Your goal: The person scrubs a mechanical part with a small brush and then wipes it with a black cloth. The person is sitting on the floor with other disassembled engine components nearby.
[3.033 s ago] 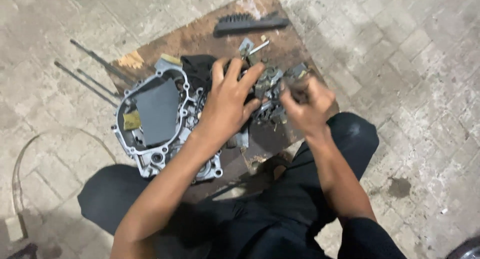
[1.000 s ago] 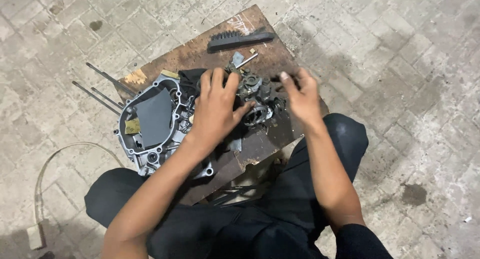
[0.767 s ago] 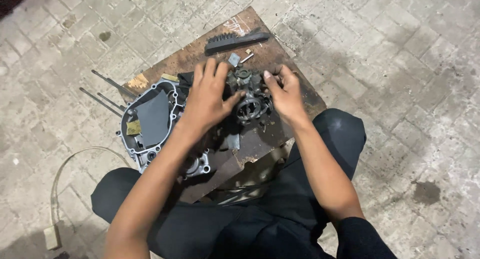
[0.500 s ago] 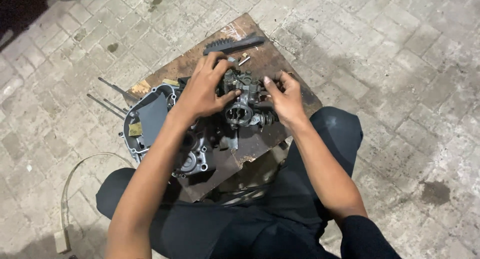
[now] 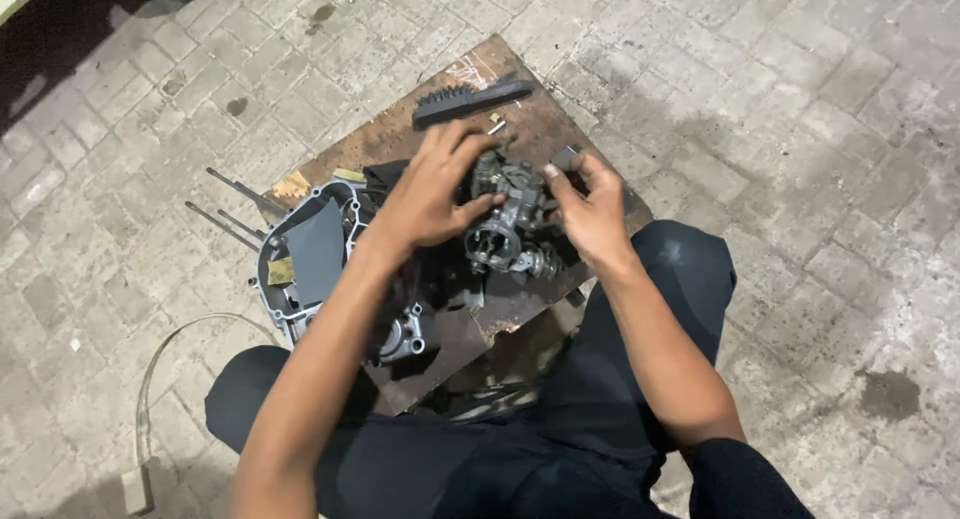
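I see the carburettor (image 5: 510,224), a grey metal body with a round bore facing the camera, lifted just above the wooden board (image 5: 560,119) that serves as my bench on the paved floor (image 5: 800,99). My left hand (image 5: 425,194) has its grip closed around the carburettor's left side, thumb pressed near the bore and fingers curled over the top. My right hand (image 5: 590,209) touches the carburettor's right side with the palm, while its grip pinches a small dark part (image 5: 565,157) between thumb and fingertips, just above the body. On the far edge of the board lies a black brush (image 5: 470,99). To the left, partly on the board, sits a grey engine cover (image 5: 310,254), with long metal rods (image 5: 225,204) on the floor beside it. A pale strap (image 5: 150,379) curves across the floor near my left knee
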